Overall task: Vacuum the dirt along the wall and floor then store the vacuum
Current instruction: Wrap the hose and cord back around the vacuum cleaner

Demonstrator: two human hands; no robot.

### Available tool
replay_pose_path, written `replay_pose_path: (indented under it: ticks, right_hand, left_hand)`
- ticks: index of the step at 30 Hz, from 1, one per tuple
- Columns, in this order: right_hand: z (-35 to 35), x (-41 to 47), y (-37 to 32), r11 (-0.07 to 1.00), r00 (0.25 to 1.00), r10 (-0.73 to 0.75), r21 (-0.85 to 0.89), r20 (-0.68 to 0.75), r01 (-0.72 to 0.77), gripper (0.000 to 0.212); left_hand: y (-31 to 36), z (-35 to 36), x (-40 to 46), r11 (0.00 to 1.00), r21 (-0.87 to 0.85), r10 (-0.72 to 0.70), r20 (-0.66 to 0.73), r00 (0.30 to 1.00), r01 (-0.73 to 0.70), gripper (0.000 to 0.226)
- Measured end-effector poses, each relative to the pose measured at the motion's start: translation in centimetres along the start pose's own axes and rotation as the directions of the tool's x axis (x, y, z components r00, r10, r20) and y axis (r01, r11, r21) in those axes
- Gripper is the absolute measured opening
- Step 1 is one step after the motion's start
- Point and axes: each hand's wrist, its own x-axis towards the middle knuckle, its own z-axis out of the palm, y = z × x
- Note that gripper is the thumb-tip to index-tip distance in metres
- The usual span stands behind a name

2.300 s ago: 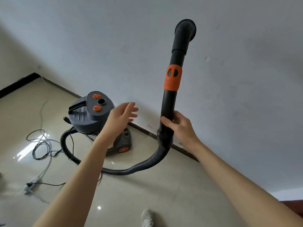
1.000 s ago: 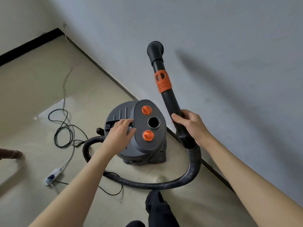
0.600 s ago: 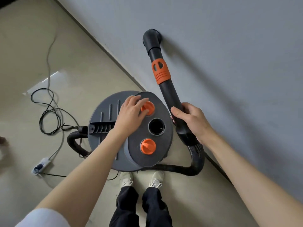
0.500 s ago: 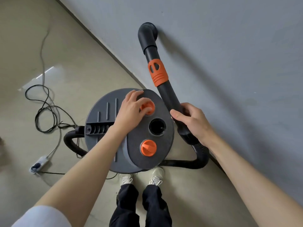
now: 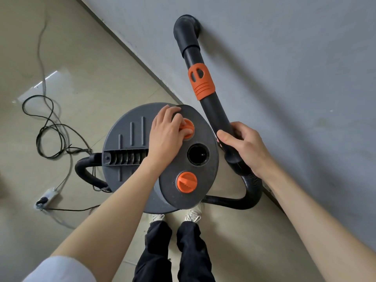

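A tiled floor [image 5: 85,82] is met by a grey wall [image 5: 295,78]. At the 9 o'clock side, a power cord [image 5: 48,127] lies coiled. The left hand [image 5: 164,135], free 2.3 seconds ago, is now set on the canister vacuum [image 5: 130,155], fingers curled on its upper orange knob [image 5: 188,129]; switching on is judged underway. At 3 o'clock, the wand [image 5: 213,110] is clasped by the right hand [image 5: 244,147], its nozzle [image 5: 186,27] brought against the wall.

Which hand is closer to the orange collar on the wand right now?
Right. The right hand grips the wand just below the orange collar; the left hand is off the wand, fingers pinching an orange knob on the vacuum lid.
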Motion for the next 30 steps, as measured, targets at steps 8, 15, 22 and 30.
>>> replay_pose_path:
  ticks: [8,15,22,30]
  right_hand:
    - [0.0,-1.2,1.0,1.000,1.000,0.027,0.017,-0.004,-0.027,0.005]
    - [-0.3,-1.8,2.0,1.000,1.000,0.017,0.027,-0.002,-0.017,0.004]
    - [-0.3,-2.1,2.4,1.000,1.000,0.002,-0.002,0.018,-0.002,0.005]
    - [0.1,-3.2,3.4,0.999,0.998,0.033,-0.028,0.053,-0.031,0.007]
  left_hand:
    - [0.2,-0.7,0.3,0.996,-0.060,-0.063,0.027,0.998,0.064,0.024]
    - [-0.1,-1.0,0.2,0.988,-0.137,-0.065,0.047,0.997,0.071,0.021]
    - [0.1,-0.5,-0.2,0.988,-0.128,-0.094,-0.004,0.996,0.092,0.021]
    - [-1.0,-2.4,-4.2,0.990,-0.140,0.037,0.118,0.992,-0.020,0.047]
